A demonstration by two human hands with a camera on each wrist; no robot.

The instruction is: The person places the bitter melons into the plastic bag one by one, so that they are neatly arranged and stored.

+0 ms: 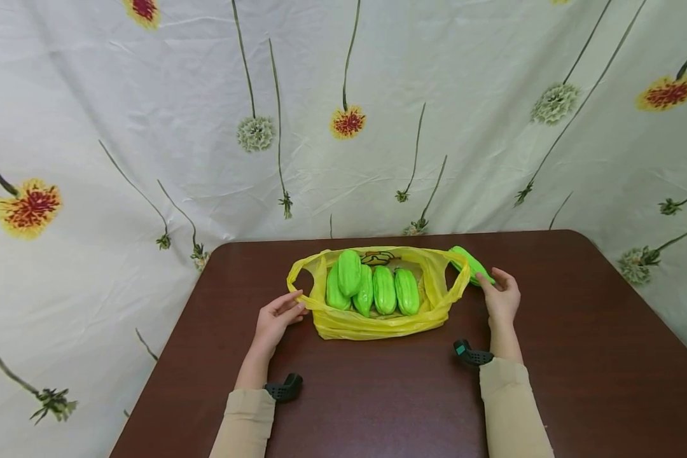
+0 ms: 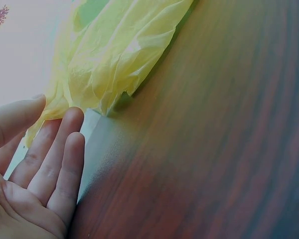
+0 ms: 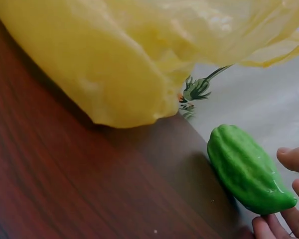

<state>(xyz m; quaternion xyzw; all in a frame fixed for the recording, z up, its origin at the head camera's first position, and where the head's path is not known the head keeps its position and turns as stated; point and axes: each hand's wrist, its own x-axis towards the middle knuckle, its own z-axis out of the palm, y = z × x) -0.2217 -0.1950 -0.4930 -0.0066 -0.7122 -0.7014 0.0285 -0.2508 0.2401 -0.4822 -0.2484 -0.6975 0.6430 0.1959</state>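
Observation:
A yellow plastic bag (image 1: 378, 327) stands open on the table with several bright green bitter melons (image 1: 384, 290) inside. At the bag's left side my left hand (image 1: 277, 318) pinches the loop handle between thumb and fingers; in the left wrist view the yellow film (image 2: 109, 64) runs out from the fingertips. Another bitter melon (image 3: 246, 169), ridged with a pointed end, lies outside the bag to its right. My right hand (image 1: 500, 299) is at that pointed end, thumb on one side and fingers on the other. The right wrist view shows the thumb (image 3: 295, 160) apart from it.
The dark brown table (image 1: 378, 388) has its back edge just behind the bag. A white cloth with printed flowers (image 1: 206, 95) hangs behind and to the left. Each wrist wears a black strap device (image 1: 472, 353).

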